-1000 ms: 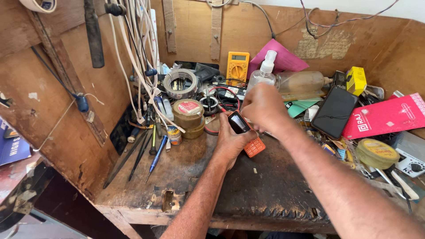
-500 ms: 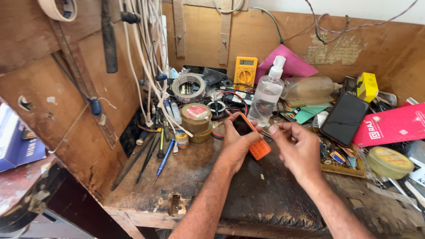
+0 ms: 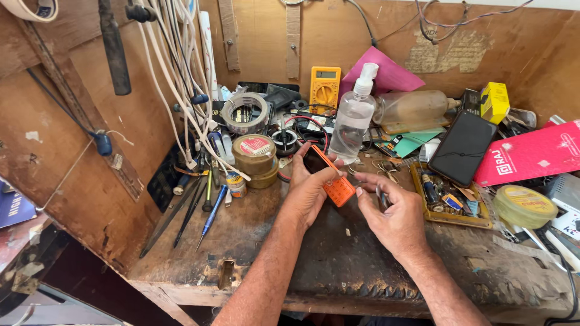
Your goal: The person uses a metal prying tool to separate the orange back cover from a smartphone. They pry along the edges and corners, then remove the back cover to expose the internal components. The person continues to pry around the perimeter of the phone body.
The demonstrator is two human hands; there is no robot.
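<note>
Since prev. frame: right hand (image 3: 393, 214) has dropped back from the spray bottle (image 3: 352, 124) to lower centre-right, now just beside the orange phone (image 3: 329, 178); left hand (image 3: 309, 187) keeps its grip, position approx. unchanged.

Near: worn wooden bench (image 3: 254, 265), front edge chipped, lower part of frame. Both forearms enter from bottom centre.

Mid: left hand closed round the orange phone, centre of frame, dark screen tilted up, thumb on its left edge. Right hand curled, fingers pinching a small dark metallic item (image 3: 382, 198); type cannot be told. Fingertips close to phone's lower right corner, contact not clear.

Left of centre: screwdrivers (image 3: 208, 211) lying on bench, stacked tape rolls (image 3: 255, 158) just beside left hand.

Right: tray of small parts (image 3: 450, 202), black phone (image 3: 462, 148) leaning above it, yellow tape roll (image 3: 524, 205), pink box (image 3: 534, 154).

Far: spray bottle upright behind phone, yellow multimeter (image 3: 324, 89) against back board, white cables (image 3: 181, 72) hanging upper left.
</note>
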